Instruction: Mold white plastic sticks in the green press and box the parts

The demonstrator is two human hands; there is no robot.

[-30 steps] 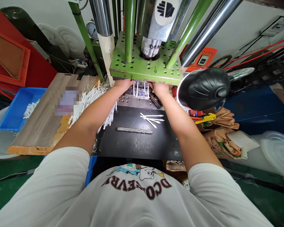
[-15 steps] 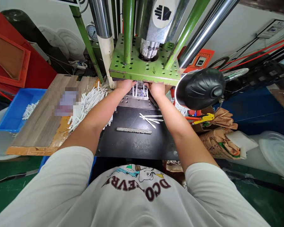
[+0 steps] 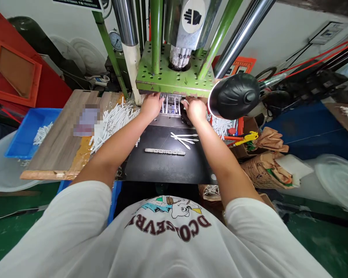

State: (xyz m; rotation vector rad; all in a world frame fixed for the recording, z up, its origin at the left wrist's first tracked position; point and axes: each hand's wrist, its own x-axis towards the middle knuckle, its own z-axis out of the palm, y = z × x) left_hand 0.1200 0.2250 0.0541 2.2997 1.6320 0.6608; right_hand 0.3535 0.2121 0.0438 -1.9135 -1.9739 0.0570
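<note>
Notably, left hand (image 3: 151,107) and right hand (image 3: 195,111), curled, grip unclear, sit at white plastic strips (image 3: 171,104) in the steel mold (image 3: 169,120) under a green press platen (image 3: 168,85) that could crush fingers if lowered.

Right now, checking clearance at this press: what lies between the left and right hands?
In the head view, upright white plastic strips stand in a metal mould between the left hand and the right hand.
</note>
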